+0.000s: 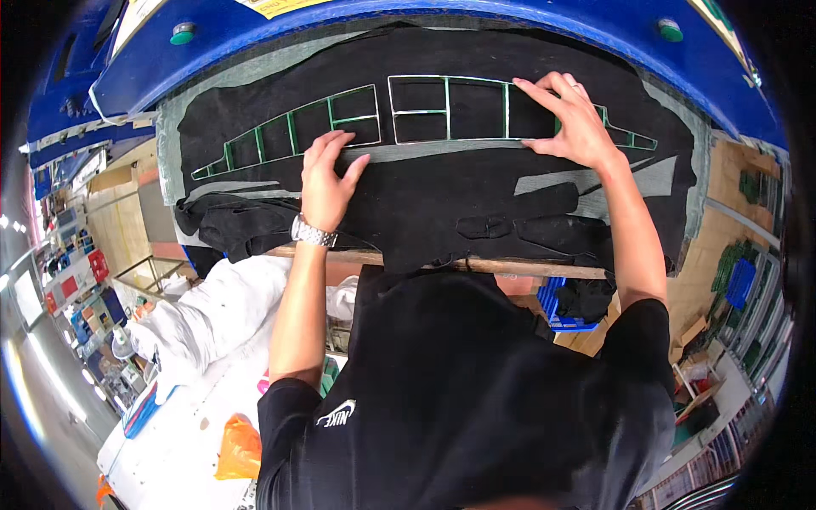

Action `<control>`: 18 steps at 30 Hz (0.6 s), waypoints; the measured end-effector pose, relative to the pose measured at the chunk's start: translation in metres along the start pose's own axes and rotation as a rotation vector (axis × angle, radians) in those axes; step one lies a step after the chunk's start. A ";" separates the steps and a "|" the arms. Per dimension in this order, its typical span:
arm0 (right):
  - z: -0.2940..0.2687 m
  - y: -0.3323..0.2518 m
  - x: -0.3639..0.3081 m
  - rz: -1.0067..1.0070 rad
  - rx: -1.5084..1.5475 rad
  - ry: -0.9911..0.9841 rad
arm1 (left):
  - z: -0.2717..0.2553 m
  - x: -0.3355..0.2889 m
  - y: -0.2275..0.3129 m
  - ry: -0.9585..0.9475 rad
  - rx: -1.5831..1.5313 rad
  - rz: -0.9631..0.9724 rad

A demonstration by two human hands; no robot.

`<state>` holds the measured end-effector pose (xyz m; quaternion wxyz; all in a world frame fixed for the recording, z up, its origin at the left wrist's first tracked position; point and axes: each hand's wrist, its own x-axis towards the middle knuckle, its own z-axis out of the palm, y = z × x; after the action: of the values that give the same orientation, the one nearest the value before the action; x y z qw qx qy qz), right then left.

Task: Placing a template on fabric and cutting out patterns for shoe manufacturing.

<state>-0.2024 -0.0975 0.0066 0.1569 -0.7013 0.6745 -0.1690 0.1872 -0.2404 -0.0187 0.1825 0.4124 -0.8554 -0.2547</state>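
Observation:
Two green metal cutting dies with thin frames and cross bars lie end to end on a black sheet of material (pixel 408 195). The left cutting die (pixel 291 133) tapers to the left; the right cutting die (pixel 448 108) tapers to the right. My right hand (pixel 578 123) spans the right die, with fingers at its far edge and thumb at its near edge, hiding part of the frame. At the near edge of the left die, close to its wide end, my left hand (pixel 327 183) rests its fingertips, thumb spread apart. A narrow gap separates the two dies.
A blue machine beam (pixel 442 15) with green buttons (pixel 670 31) runs along the far side. Crumpled black scraps (pixel 234 223) lie at the sheet's near left. White cloth (pixel 221 306) and an orange bag (pixel 239 448) are at lower left. A blue crate (pixel 568 322) stands below the table edge.

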 end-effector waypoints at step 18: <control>0.032 0.027 -0.025 0.037 -0.193 0.251 | 0.014 -0.001 0.001 -0.013 0.242 0.030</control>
<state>-0.2130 -0.0740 -0.0343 0.0063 -0.6740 0.7147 -0.1867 0.1792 -0.2351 -0.0296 0.1296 0.4168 -0.8872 -0.1495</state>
